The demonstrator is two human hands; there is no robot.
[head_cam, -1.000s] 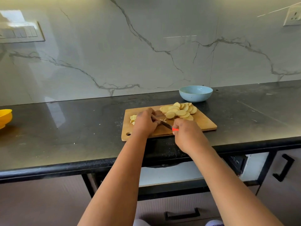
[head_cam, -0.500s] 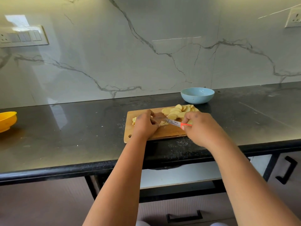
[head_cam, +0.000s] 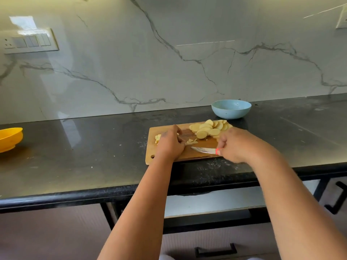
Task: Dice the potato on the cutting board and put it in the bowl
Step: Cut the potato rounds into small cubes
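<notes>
Potato slices (head_cam: 208, 129) heaped at the cutting board's (head_cam: 187, 156) far right, centre frame; bowl (head_cam: 231, 109) beyond them.
Your right hand (head_cam: 235, 145) grips the knife (head_cam: 203, 150), tip toward your left hand (head_cam: 170, 144), curled over cut pieces (head_cam: 191, 141): I'd judge a careless stroke could nick those fingers or flick bits onto the counter (head_cam: 93, 147).

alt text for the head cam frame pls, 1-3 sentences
A person's right hand holds a small knife over a wooden cutting board, while the left hand rests on cut potato pieces. A pile of potato slices lies at the board's far side, before a light blue bowl on a dark countertop.
</notes>
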